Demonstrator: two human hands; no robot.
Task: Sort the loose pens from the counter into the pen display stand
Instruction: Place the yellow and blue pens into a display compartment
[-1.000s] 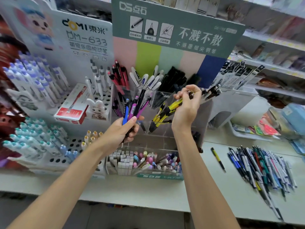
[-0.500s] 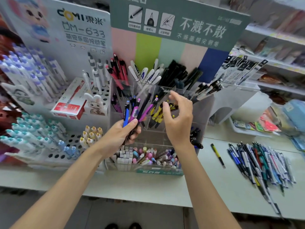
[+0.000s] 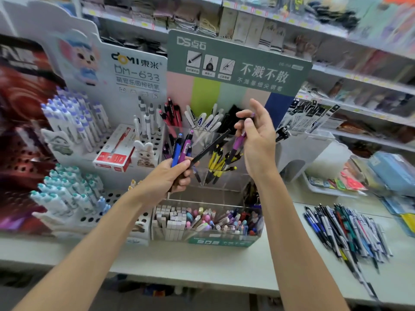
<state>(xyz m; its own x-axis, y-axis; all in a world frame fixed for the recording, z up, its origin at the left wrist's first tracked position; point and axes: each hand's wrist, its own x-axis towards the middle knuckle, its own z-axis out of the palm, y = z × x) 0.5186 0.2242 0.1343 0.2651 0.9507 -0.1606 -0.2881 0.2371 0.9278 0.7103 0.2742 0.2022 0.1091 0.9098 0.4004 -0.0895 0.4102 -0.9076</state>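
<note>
My left hand (image 3: 173, 178) grips a small bundle of pens (image 3: 183, 149): a blue one, a purple one and a black one that slants up to the right. My right hand (image 3: 258, 140) is raised beside it and pinches a purple pen (image 3: 237, 142) between thumb and fingers. Both hands hover in front of the clear acrylic pen display stand (image 3: 224, 185), whose middle compartment holds yellow-and-black pens (image 3: 216, 162). A heap of loose pens (image 3: 345, 230) lies on the white counter (image 3: 202, 263) to the right.
A green sign (image 3: 238, 63) tops the stand. White perforated racks with blue- and teal-capped pens (image 3: 74, 122) stand at left, next to a red-and-white pen box (image 3: 116, 151). A tray of erasers and small pens (image 3: 206, 221) sits at the stand's front. Shelves run behind.
My right hand let go of the yellow pens in the stand's compartment, then took a purple pen from the left hand's bundle and lifted it. The camera tilted upward.
</note>
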